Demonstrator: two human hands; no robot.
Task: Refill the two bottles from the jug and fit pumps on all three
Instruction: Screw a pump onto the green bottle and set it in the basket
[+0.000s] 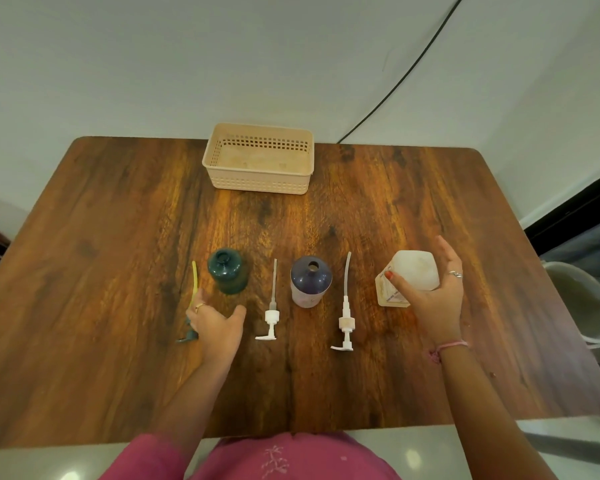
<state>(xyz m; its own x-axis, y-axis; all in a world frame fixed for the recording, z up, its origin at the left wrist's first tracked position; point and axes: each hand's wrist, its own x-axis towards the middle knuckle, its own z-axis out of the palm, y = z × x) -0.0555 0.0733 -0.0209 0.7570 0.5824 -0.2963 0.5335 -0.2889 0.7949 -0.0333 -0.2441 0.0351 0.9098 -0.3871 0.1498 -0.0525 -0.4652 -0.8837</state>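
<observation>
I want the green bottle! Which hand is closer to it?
Left. The left hand lies just in front of the green bottle; the right hand is far to its right, holding the jug.

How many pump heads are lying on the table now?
3. A green pump lies left of the green bottle, partly under the left hand. One white pump lies between the bottles; another white pump lies right of the purple bottle.

Green bottle (227, 274), purple bottle (310, 281), jug (409, 278) upright, uncapped; pumps (271, 315) lying flat.
</observation>
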